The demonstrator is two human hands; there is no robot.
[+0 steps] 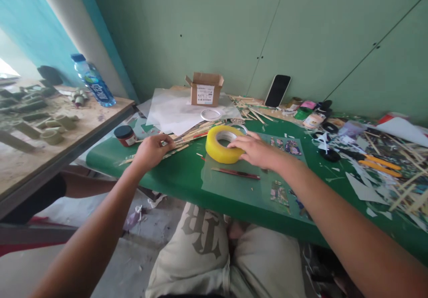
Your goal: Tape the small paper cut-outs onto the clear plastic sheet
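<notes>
My right hand (257, 151) grips the near right rim of a big roll of yellow packing tape (214, 148), with fingers reaching into its core. The roll lies on the green table, partly over a clear sheet (220, 182). Further left, my left hand (153, 151) has its fingers curled together over a bundle of thin wooden sticks (197, 133); what its fingertips pinch, if anything, is too small to make out. Beside that hand stands a dark-lidded jar (125, 135). A slim brown brush-like tool (236, 173) rests on the clear sheet, near small patterned pieces (279, 193).
An open cardboard box (205, 90) stands on white paper (163, 115) at the back. A phone (277, 91) leans against the wall. Orange-handled pliers (381, 165) lie among scraps at right. On the side table at left is a water bottle (93, 81); another person's arm (87, 186) shows below.
</notes>
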